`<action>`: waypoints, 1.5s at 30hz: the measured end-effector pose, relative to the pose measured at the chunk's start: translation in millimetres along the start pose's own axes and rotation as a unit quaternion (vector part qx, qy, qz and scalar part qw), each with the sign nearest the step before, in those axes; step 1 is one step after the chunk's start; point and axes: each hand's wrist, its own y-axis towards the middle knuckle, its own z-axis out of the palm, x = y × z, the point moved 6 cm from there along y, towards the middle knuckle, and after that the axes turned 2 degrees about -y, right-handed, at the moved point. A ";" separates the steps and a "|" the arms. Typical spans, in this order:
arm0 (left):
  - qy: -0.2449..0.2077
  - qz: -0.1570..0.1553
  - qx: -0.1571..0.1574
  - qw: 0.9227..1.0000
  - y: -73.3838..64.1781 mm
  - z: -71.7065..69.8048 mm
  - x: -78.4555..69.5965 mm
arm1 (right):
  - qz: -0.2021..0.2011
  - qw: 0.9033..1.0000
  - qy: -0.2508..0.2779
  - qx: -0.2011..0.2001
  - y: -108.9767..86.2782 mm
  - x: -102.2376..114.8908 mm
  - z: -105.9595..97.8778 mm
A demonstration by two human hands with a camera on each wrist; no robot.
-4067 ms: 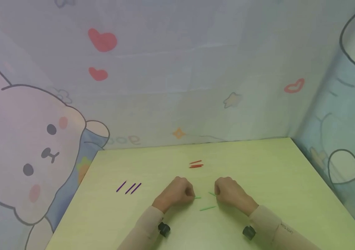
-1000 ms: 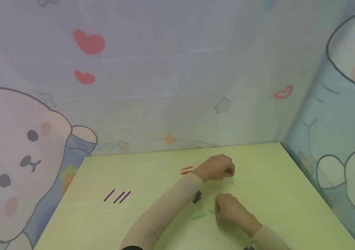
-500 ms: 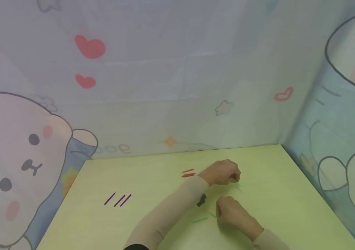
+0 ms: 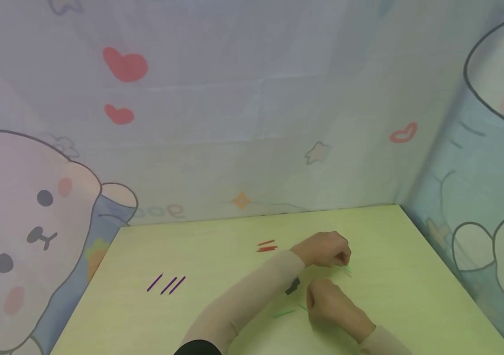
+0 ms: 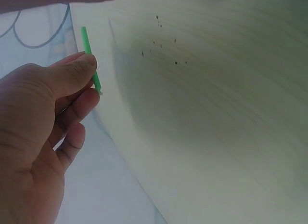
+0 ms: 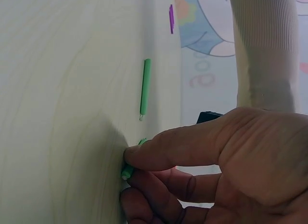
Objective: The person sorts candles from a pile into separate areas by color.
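My left hand (image 4: 326, 249) reaches across to the right, beyond my right hand. Between thumb and fingertips it pinches a thin green candle (image 5: 85, 38) with a small pale wick, plainly seen in the left wrist view. Closer to me, my right hand (image 4: 335, 308) holds another green candle (image 6: 128, 173) by thumb and forefinger, low against the tabletop. A third green candle (image 6: 145, 86) lies loose on the table, left of the right hand in the head view. Fingers cover part of both held candles.
Three purple sticks (image 4: 169, 284) lie slanted at the table's left. Several red sticks (image 4: 267, 246) lie farther back, left of the left wrist. The pale yellow table (image 4: 216, 261) ends at a printed cloth (image 4: 207, 123). My left forearm (image 4: 252, 291) spans the middle.
Carrying its green candle, the left hand has crossed from left of centre to the far right, past the right hand, and still drifts rightward. The right hand stays nearly in place; the head view has shifted.
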 end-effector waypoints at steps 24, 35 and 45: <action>0.021 0.032 0.004 0.999 21.2 7.7 -14.2 | -0.016 0.999 -0.021 -0.018 -2.3 2.6 2.7; 0.028 0.034 0.010 0.999 19.4 11.3 -15.7 | 0.001 1.000 -0.023 -0.012 -1.3 -2.0 3.7; 0.032 0.028 0.002 0.999 21.2 6.6 -15.2 | 0.002 1.000 -0.017 -0.012 -2.6 -1.8 2.7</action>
